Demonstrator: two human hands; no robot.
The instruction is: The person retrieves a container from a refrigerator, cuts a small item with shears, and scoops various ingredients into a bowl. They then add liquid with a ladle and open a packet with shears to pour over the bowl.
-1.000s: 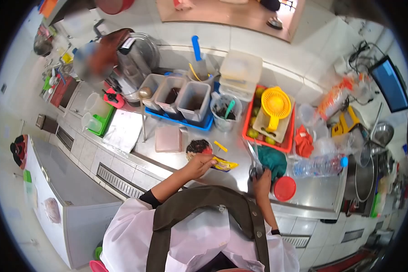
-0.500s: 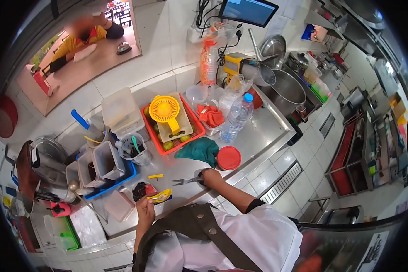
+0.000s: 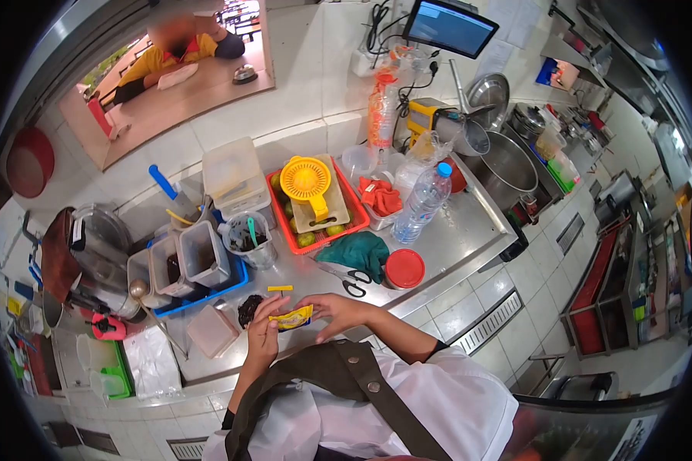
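My left hand [image 3: 263,332] pinches a yellow sachet [image 3: 291,317] at its left end, above the counter's front edge. Curving in from the other side, my right hand [image 3: 341,313] has its fingertips right at the sachet's right end, thumb apart from the fingers. A pair of scissors with black handles [image 3: 354,283] lies on the steel counter beside the green cloth [image 3: 359,253]. Just behind the sachet is a small yellow strip [image 3: 280,289]. A container with dark contents [image 3: 248,310] stands by my left hand, partly hidden by it.
Around my hands are a red-lidded tub [image 3: 404,268], a water bottle [image 3: 423,203], a red basket [image 3: 300,247] with limes and a yellow juicer [image 3: 306,180], a jug [image 3: 250,244], and bins in a blue tray [image 3: 241,278]. Beyond the hatch, a person [image 3: 181,54] leans on the ledge.
My right hand has put the scissors down on the counter by the green cloth and moved left to the sachet. The left hand still holds the sachet. The view has shifted.
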